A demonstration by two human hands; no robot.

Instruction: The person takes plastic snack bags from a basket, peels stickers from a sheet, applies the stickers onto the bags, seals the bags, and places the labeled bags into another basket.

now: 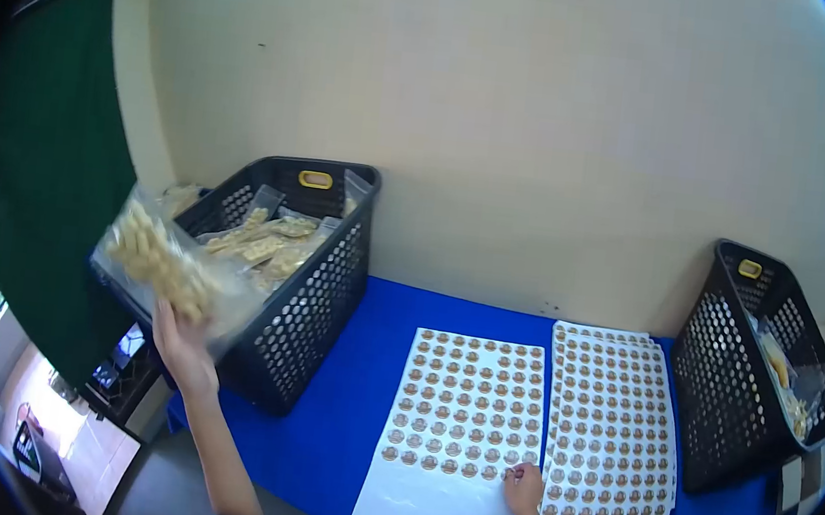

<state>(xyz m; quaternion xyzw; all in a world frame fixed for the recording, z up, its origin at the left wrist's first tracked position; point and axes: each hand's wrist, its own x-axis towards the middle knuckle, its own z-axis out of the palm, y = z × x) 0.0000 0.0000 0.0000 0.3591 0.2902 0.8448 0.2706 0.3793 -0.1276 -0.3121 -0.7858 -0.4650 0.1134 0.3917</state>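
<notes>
The table (310,468), covered in blue cloth, supported the sheets. The left basket (311,312), black and perforated, contained clear bags of pale yellow pieces; the right basket (730,391), similarly perforated, stood at the table's far right and contained bagged items. The sheet stack (611,429), printed with rows of round stickers, lay just beside the single sheet (442,502), whose lower part was bare. The filled bag (156,256) was raised at the near left side of the left basket. The left hand (184,349) was closed on the bag's lower edge, fingers partly hidden. The right hand (525,493) was nearly closed, thumb and fingertips together at the single sheet's lower right stickers; whether a sticker was gripped could not be determined.
</notes>
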